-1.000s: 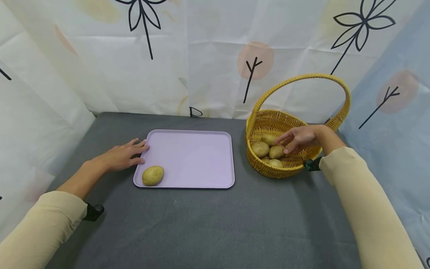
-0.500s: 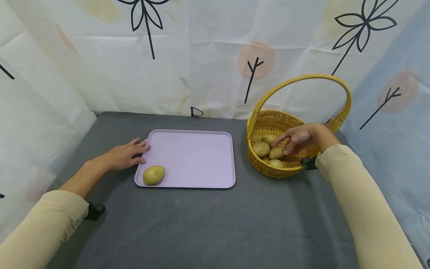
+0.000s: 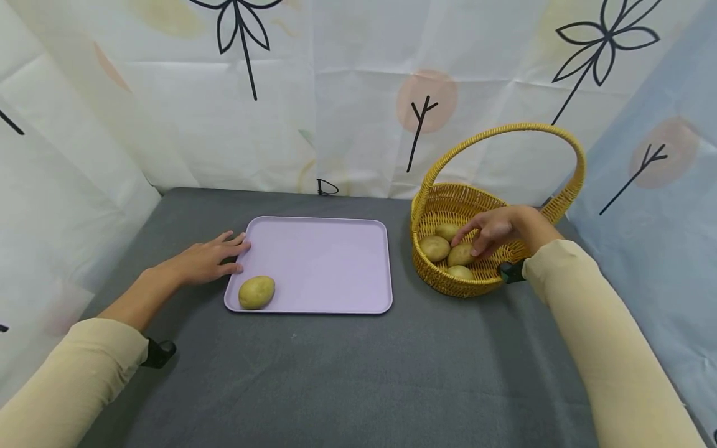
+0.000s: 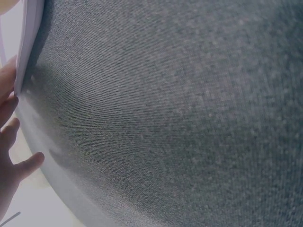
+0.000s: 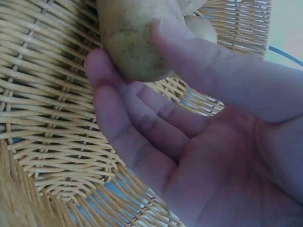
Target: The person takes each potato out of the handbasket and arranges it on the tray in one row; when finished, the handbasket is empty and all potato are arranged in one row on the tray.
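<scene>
In the head view my left hand (image 3: 207,261) rests its spread fingers on the left edge of a pale purple tray (image 3: 325,264). One potato (image 3: 256,292) lies in that tray's near left corner. My right hand (image 3: 495,228) reaches into a yellow wicker basket (image 3: 442,284) on the right. Its thumb and fingers pinch the end of a potato (image 5: 137,45), as the right wrist view shows. Around the held potato lie other potatoes (image 3: 434,248) inside the basket. The left wrist view catches only part of the left hand (image 4: 12,142) by the tray's rim.
The basket's tall arched handle (image 3: 515,127) rises over my right wrist. A grey cloth (image 3: 336,379) covers the table. Patterned white curtains (image 3: 358,93) hang behind it and at the sides.
My right hand has shifted slightly left in the basket, and its fingers have come in around the potato. The left hand and tray stay put.
</scene>
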The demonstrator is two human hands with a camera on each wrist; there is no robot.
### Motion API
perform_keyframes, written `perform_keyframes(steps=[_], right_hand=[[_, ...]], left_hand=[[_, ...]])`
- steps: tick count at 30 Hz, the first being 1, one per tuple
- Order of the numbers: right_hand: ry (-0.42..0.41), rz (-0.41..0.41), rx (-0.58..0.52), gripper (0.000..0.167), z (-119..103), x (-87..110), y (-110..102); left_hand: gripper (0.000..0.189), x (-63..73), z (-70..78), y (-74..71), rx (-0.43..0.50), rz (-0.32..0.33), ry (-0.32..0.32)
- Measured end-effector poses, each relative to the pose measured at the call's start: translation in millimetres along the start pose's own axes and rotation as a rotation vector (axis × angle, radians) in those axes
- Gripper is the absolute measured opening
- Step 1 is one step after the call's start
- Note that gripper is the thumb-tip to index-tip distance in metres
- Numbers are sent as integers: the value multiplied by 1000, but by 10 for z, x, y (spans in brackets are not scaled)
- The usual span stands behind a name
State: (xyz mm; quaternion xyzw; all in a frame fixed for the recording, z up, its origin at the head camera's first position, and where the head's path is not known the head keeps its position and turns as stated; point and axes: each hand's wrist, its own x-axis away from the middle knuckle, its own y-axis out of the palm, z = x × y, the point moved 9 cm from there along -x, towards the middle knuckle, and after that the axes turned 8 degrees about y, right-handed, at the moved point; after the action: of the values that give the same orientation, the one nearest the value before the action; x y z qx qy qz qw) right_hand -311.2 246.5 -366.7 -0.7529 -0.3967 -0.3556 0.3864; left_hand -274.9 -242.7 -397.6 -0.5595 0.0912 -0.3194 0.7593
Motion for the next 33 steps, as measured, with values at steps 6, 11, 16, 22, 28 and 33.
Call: perform_keyframes(steps=[6, 11, 16, 22, 28, 33], right_hand=[[-33, 9, 98, 58, -65, 61, -32], [-95, 49, 208, 55, -172, 137, -51], [-173, 106, 302, 51, -320, 286, -45], [-257, 168, 328, 49, -472, 484, -39], [-381, 148, 324, 46, -649, 590, 84], [-501, 94, 337, 45, -884, 613, 295]], left_hand=[[66, 0, 21, -9, -2, 13, 13], [66, 5, 16, -13, -11, 15, 15], [66, 1, 16, -13, -11, 14, 15], [65, 0, 20, -13, -7, 14, 17], [67, -2, 24, -16, -18, 12, 15], [67, -1, 17, -5, -15, 4, 1]])
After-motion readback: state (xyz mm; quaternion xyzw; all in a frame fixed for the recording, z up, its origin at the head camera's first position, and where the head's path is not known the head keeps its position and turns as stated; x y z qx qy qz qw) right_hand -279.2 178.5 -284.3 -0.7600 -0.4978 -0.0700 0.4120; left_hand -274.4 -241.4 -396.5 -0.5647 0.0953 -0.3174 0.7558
